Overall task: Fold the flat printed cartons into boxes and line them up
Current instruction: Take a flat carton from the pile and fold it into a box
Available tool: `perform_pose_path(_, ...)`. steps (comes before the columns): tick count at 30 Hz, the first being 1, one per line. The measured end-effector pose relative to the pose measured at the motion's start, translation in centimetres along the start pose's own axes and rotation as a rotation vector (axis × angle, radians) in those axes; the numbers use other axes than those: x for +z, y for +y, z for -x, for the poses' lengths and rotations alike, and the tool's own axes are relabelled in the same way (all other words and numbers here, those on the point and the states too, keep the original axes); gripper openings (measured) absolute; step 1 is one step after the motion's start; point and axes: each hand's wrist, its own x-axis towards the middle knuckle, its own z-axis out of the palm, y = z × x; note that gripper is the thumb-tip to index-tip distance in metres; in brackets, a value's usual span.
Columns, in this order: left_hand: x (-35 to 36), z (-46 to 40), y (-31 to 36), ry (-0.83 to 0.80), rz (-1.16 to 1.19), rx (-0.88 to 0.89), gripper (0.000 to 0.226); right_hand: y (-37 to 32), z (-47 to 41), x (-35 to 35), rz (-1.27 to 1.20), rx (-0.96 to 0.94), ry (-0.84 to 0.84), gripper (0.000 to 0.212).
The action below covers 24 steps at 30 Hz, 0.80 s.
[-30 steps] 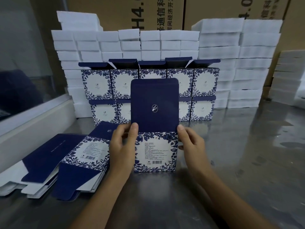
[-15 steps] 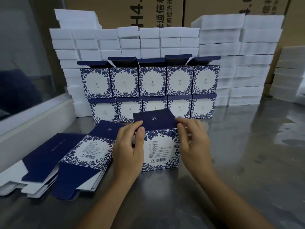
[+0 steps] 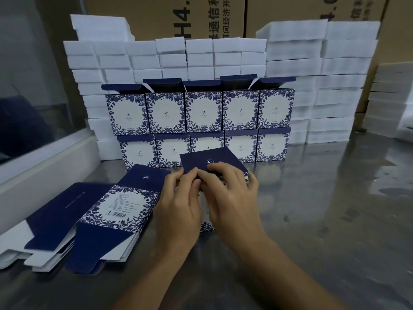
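My left hand (image 3: 178,204) and right hand (image 3: 232,198) gripped the carton (image 3: 206,224), fingers curled on its navy lid (image 3: 212,161), before the stacked boxes (image 3: 201,115).

Big dark print runs sideways on the brown shipping cartons (image 3: 165,16) at twelve o'clock: "H4." and, beside it, the Chinese characters "通信科" with a smaller line reading roughly "间经济开" next to them. On the carton at one o'clock (image 3: 312,10) only "4." and some cropped characters show. The flat carton (image 3: 121,204) at nine o'clock carries a barcode and lines of small print, too fine to read. The stacked boxes (image 3: 203,113) at twelve o'clock each bear a small logo with tiny illegible text under it. The lid (image 3: 212,161) of the box at centre shows the same small logo.
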Motion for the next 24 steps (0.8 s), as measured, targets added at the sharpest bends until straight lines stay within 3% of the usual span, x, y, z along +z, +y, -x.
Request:
perform_pose_path(12,0.1,-0.2,0.0,0.011,0.013,0.005,0.039,0.7,-0.6,0.1,0.051,-0.016,0.008,0.021)
perform_pose_path(24,-0.3,-0.4,-0.2,-0.033,0.057,-0.033,0.041,3.3,-0.2,0.9,-0.218,0.110,0.092,0.028)
